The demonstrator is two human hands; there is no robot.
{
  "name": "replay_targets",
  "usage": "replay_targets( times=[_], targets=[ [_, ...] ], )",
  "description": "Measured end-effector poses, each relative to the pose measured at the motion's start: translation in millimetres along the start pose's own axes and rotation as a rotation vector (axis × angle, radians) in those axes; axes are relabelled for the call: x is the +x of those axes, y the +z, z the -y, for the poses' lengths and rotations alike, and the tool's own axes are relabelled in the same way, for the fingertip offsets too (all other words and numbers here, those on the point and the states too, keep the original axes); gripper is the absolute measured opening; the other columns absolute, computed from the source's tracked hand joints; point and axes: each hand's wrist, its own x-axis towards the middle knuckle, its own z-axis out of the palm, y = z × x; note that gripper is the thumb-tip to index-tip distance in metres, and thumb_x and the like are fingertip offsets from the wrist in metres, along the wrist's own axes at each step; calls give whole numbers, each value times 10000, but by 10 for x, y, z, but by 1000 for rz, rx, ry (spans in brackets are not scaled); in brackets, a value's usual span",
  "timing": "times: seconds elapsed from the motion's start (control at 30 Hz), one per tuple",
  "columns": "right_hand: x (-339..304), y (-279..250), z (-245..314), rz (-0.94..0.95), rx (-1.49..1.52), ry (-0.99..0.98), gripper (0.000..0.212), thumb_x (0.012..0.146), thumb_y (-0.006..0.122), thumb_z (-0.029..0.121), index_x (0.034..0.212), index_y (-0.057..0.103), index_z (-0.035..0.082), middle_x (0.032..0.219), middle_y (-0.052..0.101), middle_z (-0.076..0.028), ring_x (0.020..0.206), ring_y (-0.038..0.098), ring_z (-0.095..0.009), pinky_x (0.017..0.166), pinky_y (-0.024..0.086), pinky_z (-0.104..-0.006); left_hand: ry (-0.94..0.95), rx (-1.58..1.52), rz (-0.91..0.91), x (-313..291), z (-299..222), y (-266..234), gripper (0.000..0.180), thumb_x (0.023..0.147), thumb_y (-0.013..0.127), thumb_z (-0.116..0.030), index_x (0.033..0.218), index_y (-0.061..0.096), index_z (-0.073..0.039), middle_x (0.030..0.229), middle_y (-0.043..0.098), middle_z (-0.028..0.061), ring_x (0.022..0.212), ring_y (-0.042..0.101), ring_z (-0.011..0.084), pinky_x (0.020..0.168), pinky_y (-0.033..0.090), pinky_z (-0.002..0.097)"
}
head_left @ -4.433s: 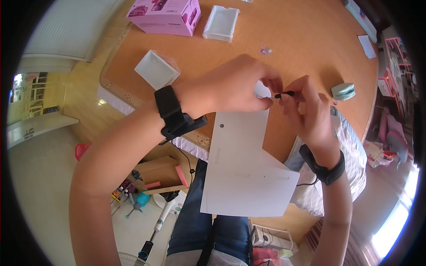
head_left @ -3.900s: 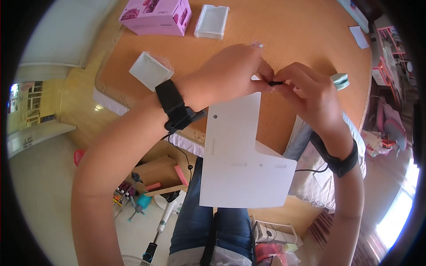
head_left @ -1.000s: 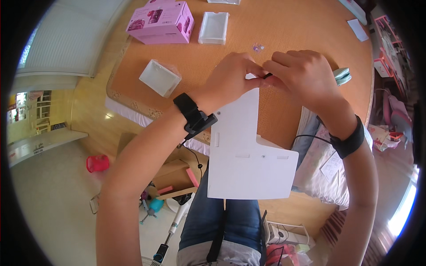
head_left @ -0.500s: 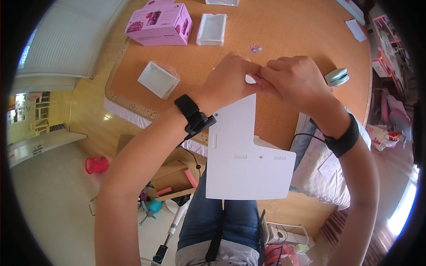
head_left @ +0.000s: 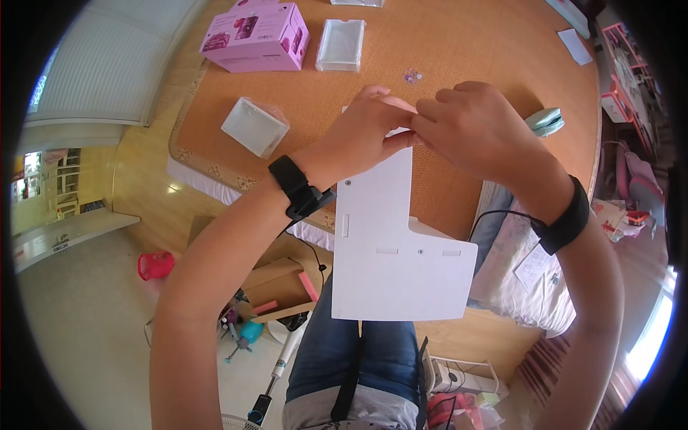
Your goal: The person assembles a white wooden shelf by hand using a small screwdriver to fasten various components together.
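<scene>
- A white card [head_left: 398,251] hangs in the middle of the frame, over the near table edge, its top strip running up between both hands.
- The left hand [head_left: 362,136] pinches the card's top edge, thumb and fingers pressed together.
- The right hand [head_left: 476,129] meets it fingertip to fingertip; whether it grips anything I cannot tell.
- Upper left on the wooden table [head_left: 487,43]: a pink box [head_left: 258,36] and two clear packets [head_left: 254,127].
- A pale green clip [head_left: 545,120] lies right of the hands.

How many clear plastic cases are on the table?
3: one left of the hands, one beside the pink box, one cut off at the top edge.
</scene>
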Motion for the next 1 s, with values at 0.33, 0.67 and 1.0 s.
replay_targets(
  times=[0.33, 0.67, 1.0],
  targets=[
    [40, 61, 161, 42, 293, 417, 279, 820, 564, 240, 608, 639, 75, 534, 571, -80, 530, 587, -261, 517, 481, -337, -161, 53, -93, -36, -85, 40, 138, 702, 723, -188, 777, 684, -80, 717, 653, 87, 755, 568, 284, 916, 398, 398],
    [0, -66, 54, 44, -236, -8, 46, 729, 620, 153, 770, 600, 153, 790, 570, 36, 691, 597, -124, 583, 440, -245, -166, -45, 36, 33, 73, -30, 143, 705, 737, -192, 786, 699, -80, 750, 640, 97, 785, 553, 292, 981, 357, 411],
    [16, -8, -24, 45, -52, -38, 113, 737, 620, 155, 846, 598, 136, 711, 531, 11, 596, 558, -147, 513, 428, -276, -276, -235, 177, 193, 39, -157, 203, 692, 748, -196, 801, 690, -35, 802, 647, 149, 829, 615, 303, 839, 448, 357]
  ],
)
